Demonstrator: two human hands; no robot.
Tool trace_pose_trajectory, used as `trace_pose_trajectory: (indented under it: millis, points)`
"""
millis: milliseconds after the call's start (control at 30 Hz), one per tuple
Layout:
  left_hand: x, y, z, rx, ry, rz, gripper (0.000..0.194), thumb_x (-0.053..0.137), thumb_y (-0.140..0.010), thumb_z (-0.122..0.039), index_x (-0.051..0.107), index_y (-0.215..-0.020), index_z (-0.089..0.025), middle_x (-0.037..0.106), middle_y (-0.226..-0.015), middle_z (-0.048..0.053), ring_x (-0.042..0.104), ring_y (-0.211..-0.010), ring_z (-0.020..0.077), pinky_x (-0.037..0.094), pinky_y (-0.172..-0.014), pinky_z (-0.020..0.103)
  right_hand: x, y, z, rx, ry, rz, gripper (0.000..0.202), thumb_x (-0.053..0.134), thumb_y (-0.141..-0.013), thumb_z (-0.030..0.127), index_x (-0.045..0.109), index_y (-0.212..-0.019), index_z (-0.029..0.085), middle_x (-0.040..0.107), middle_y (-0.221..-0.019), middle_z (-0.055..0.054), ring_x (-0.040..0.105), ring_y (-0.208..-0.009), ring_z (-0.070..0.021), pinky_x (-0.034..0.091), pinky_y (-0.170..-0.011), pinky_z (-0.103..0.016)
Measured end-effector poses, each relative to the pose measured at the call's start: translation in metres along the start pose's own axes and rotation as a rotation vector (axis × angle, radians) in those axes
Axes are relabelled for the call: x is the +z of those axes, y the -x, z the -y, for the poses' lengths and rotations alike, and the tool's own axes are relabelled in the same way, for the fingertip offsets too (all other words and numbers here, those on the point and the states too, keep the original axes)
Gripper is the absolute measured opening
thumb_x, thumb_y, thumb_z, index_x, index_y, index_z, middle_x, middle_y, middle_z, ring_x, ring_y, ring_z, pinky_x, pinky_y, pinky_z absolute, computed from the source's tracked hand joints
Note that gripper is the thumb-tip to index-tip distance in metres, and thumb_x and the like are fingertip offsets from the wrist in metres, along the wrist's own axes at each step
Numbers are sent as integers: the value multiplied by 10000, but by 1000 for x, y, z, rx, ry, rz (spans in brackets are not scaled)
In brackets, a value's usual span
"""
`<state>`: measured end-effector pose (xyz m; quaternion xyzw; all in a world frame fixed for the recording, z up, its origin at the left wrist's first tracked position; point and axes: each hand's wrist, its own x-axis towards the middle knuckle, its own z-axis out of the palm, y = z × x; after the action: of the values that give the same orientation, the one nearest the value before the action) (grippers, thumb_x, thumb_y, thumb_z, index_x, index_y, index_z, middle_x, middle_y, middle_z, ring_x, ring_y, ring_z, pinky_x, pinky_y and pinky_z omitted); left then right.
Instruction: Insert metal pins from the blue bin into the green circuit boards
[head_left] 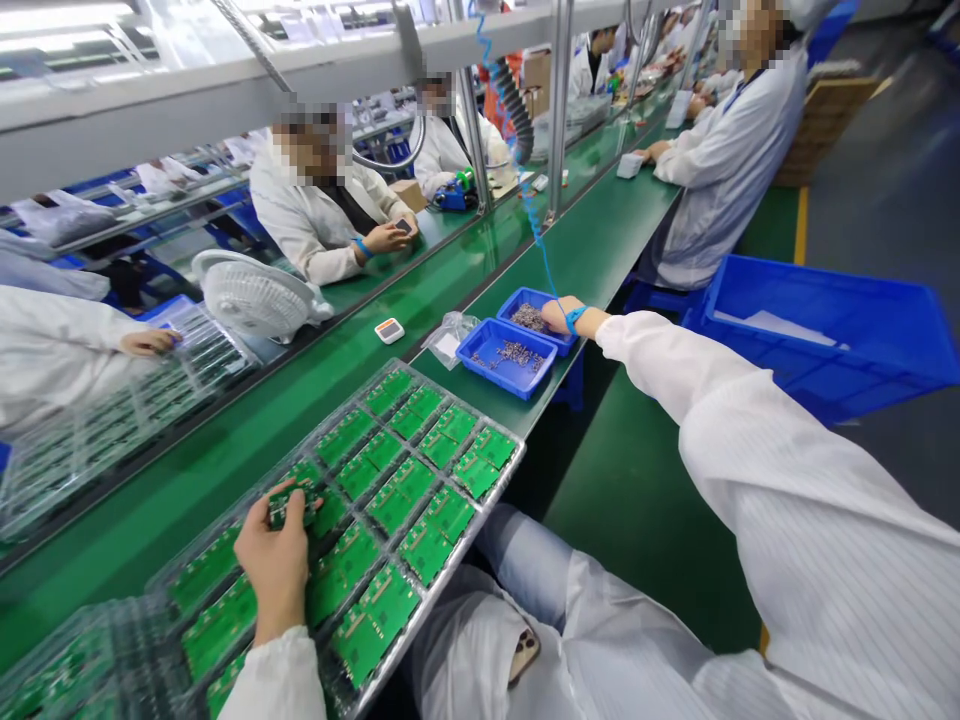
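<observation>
My left hand (pixel 276 560) is closed on a small green circuit board (pixel 291 505), held just above a clear plastic tray (pixel 517 462). Rows of green circuit boards (pixel 401 495) lie in the tray's compartments. Out ahead, my right hand (pixel 564 314) dips into the farther blue bin (pixel 517 298), touching a heap of small metal parts (pixel 529 318). Its fingers are bent together, and their tips are hidden. A blue wrist strap (pixel 576 320) with a coiled cord (pixel 534 215) is on my right wrist. The nearer blue bin (pixel 487 372) contains scattered small metal parts (pixel 521 354).
A clear plastic bag (pixel 450 338) and a small white device (pixel 389 331) lie by the bins. Across the green belt (pixel 315 385) are a white fan (pixel 259 295) and co-workers. A large blue crate (pixel 825 340) stands right. A metal rail (pixel 300 85) crosses overhead.
</observation>
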<state>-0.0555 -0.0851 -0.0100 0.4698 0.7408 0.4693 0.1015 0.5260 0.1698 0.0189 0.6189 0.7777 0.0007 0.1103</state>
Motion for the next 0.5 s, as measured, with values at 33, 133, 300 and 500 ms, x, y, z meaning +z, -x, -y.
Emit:
trace_pose_trajectory:
  millis: [33,133,300,500]
  points:
    - [0,1,-3,-8,6,-10,494,728,-838,-585,801,-1135,-196,785,-988,70,753,-854,258,657,-881,432,-2,1,3,-5,12,3,269,644,-1029,98,822,-1223,48,792,-1282,-276,783,-1198,-336,576,-1000,-388]
    - [1,3,-7,-4,13,6,488,718,-842,-577,804,-1142,-202,793,-975,64,744,-811,244,642,-828,401,-6,3,11,-18,37,14,240,651,-1024,82,815,-1198,62,773,-1322,-266,783,-1205,-327,583,-1015,-387]
    - [3,2,-3,3,44,33,515,710,-850,-576,805,-1185,-197,825,-1080,93,791,-857,267,633,-876,416,-12,13,19,-5,50,37,274,755,-1073,277,754,-1298,121,736,-1413,-149,742,-1252,-278,612,-1100,-491]
    - [4,0,0,14,25,43,468,695,-864,-525,809,-1181,-200,818,-933,66,799,-858,285,625,-878,416,-38,29,27,54,-10,-40,246,628,-1108,217,749,-1232,42,750,-1311,-279,765,-1169,-311,592,-1002,-393]
